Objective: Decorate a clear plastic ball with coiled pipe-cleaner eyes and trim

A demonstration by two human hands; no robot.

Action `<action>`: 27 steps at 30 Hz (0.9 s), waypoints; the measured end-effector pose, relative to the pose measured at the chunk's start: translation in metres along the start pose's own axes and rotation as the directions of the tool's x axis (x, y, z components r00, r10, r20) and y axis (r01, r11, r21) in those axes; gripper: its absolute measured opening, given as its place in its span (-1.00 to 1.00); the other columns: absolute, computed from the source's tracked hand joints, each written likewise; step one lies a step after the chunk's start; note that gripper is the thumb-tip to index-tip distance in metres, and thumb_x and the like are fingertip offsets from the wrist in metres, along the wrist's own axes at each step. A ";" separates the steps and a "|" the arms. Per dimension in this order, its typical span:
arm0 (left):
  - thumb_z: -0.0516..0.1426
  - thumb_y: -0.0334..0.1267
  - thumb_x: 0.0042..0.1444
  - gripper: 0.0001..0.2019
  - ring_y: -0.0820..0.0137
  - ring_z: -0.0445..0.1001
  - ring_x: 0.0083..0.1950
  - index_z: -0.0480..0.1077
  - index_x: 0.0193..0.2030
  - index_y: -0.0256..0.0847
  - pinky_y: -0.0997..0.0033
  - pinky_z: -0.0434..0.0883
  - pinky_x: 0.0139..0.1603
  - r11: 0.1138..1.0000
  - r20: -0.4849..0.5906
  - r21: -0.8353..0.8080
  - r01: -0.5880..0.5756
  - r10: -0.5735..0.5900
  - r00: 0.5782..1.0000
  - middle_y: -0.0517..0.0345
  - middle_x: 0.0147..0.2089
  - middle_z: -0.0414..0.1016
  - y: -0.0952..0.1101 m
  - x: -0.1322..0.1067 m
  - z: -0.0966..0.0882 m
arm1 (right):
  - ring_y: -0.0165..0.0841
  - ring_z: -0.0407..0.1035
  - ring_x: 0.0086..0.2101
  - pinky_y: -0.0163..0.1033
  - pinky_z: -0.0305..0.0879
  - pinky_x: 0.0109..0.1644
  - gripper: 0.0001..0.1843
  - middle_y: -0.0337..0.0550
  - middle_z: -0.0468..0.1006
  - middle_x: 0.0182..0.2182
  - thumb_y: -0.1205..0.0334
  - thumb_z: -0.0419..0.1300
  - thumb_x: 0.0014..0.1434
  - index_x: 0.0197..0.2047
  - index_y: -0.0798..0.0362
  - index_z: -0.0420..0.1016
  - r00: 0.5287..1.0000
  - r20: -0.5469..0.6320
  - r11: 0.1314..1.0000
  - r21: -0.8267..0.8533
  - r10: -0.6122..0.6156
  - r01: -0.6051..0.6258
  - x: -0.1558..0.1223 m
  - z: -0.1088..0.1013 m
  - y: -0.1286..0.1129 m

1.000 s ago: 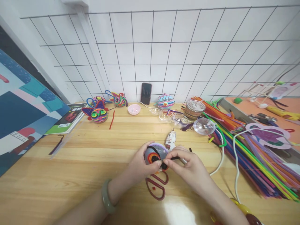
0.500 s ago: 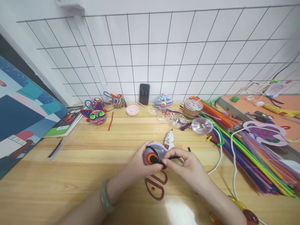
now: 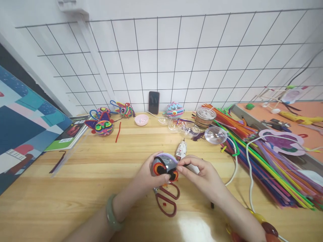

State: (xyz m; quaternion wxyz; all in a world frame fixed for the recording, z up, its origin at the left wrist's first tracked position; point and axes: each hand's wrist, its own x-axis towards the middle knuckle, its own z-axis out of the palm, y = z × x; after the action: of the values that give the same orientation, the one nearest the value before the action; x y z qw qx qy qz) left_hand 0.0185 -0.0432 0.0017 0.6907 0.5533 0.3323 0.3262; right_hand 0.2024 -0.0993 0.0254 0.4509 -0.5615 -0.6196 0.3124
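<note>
My left hand (image 3: 148,175) is closed around a clear plastic ball (image 3: 168,159) partly covered in pipe cleaner, its thumb across the front. Two round eyes in orange, red and black show on it, with a dark strip running above the left one. A black pipe cleaner (image 3: 172,170) lies over the other eye, and my right hand (image 3: 198,172) pinches it at the ball's right side. Red-handled scissors (image 3: 174,203) rest on the table just below the ball; their blades are mostly hidden. Behind my hands lies a white hot glue gun (image 3: 181,148).
Pipe cleaners in many colours (image 3: 267,171) spread along the right. Clear plastic half-shells (image 3: 216,135) and a round tub (image 3: 205,117) stand farther back. Finished-looking pipe-cleaner balls (image 3: 104,128), a pink dish (image 3: 141,120) and a phone (image 3: 153,102) sit near the wall. A white cord (image 3: 248,168) loops across the right side.
The ball has turned so that both eyes now face me. My right fingers have shifted slightly up along the black pipe cleaner to the ball's edge. The view has moved a little.
</note>
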 end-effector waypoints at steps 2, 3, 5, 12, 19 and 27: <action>0.33 -0.24 -0.21 -0.30 0.19 0.42 -0.01 0.18 0.10 -0.25 0.27 0.34 0.00 1.000 -0.020 -0.022 0.012 -0.013 1.000 -0.06 -0.01 0.44 0.001 0.000 0.000 | -0.30 0.42 -0.30 -0.22 0.31 -0.18 -0.88 -0.17 0.55 -0.39 0.20 0.19 0.13 -0.36 0.02 0.52 0.997 -0.031 0.997 -0.029 -0.070 0.069 0.000 0.000 0.003; 0.33 -0.23 -0.20 -0.30 0.19 0.42 -0.01 0.18 0.10 -0.25 0.27 0.34 0.00 0.999 -0.023 -0.033 0.014 -0.014 1.000 -0.05 -0.02 0.44 0.002 -0.001 0.001 | -0.30 0.42 -0.29 -0.21 0.31 -0.17 -0.88 -0.16 0.54 -0.38 0.20 0.19 0.14 -0.36 0.01 0.53 0.994 -0.043 0.994 -0.037 -0.103 0.101 0.000 0.001 0.004; 0.33 -0.23 -0.19 -0.32 0.19 0.42 -0.01 0.20 0.09 -0.24 0.28 0.34 0.00 0.999 -0.016 -0.054 0.003 -0.004 1.000 -0.03 -0.03 0.45 0.002 -0.001 0.001 | -0.29 0.41 -0.26 -0.21 0.31 -0.16 -0.88 -0.14 0.53 -0.36 0.22 0.18 0.15 -0.36 0.01 0.54 0.987 -0.059 0.988 -0.045 -0.148 0.145 0.000 0.002 0.006; 0.33 -0.23 -0.19 -0.36 0.16 0.41 0.01 0.24 0.07 -0.20 0.24 0.32 0.03 0.989 -0.023 -0.144 -0.031 0.027 0.999 -0.02 -0.02 0.46 -0.001 0.000 0.000 | -0.32 0.42 -0.32 -0.24 0.31 -0.20 -0.90 -0.16 0.54 -0.40 0.23 0.20 0.14 -0.37 0.02 0.53 0.981 -0.117 0.988 -0.060 -0.152 0.146 -0.001 0.004 0.006; 0.32 -0.23 -0.17 -0.28 0.10 0.36 0.06 0.17 0.16 -0.22 0.14 0.27 0.09 0.982 -0.053 -0.166 -0.087 0.079 0.995 -0.10 0.04 0.40 -0.004 -0.001 0.000 | -0.37 0.43 -0.32 -0.32 0.32 -0.21 -0.93 -0.22 0.56 -0.38 0.25 0.19 0.15 -0.32 -0.01 0.52 0.981 -0.148 0.992 -0.040 -0.125 0.120 -0.005 0.008 0.003; 0.31 -0.20 -0.16 -0.32 0.09 0.36 0.06 0.19 0.13 -0.21 0.12 0.28 0.08 0.975 -0.055 -0.179 -0.134 0.126 0.991 -0.11 0.05 0.40 -0.008 0.001 -0.001 | -0.36 0.45 -0.29 -0.32 0.34 -0.22 -0.90 -0.19 0.57 -0.35 0.28 0.16 0.16 -0.26 0.00 0.51 0.976 -0.161 0.989 -0.034 -0.148 0.144 -0.006 0.013 0.004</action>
State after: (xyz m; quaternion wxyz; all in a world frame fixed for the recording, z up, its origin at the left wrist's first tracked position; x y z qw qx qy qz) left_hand 0.0193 -0.0432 -0.0060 0.7082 0.5012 0.2791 0.4115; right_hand 0.1924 -0.1028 0.0153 0.5156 -0.5428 -0.6237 0.2248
